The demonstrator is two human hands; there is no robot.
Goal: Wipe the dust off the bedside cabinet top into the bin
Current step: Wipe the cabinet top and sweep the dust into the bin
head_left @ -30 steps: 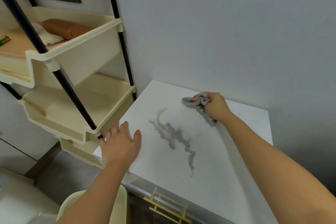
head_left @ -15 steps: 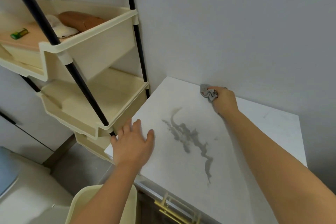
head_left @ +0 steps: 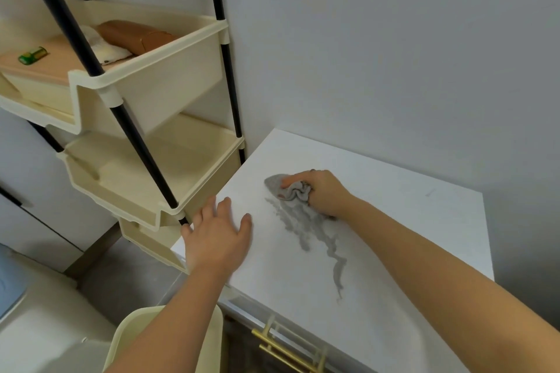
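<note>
The white bedside cabinet top (head_left: 403,221) carries a grey streak of dust (head_left: 315,233) running from its middle toward the front edge. My right hand (head_left: 324,192) grips a crumpled grey cloth (head_left: 288,188) and presses it on the far end of the streak. My left hand (head_left: 218,236) lies flat, fingers spread, on the top's left front corner. A cream bin (head_left: 169,339) stands on the floor below that corner, partly hidden by my left forearm.
A cream tiered rack (head_left: 145,136) with black poles stands close against the cabinet's left side, holding a brown pouch (head_left: 136,36) and a green item (head_left: 32,55). Grey wall lies behind. A gold drawer handle (head_left: 288,345) shows on the cabinet front.
My right hand has drawn the cloth from the back edge near the wall toward me and left, onto the top of the dust streak. My left hand stays flat on the corner.
</note>
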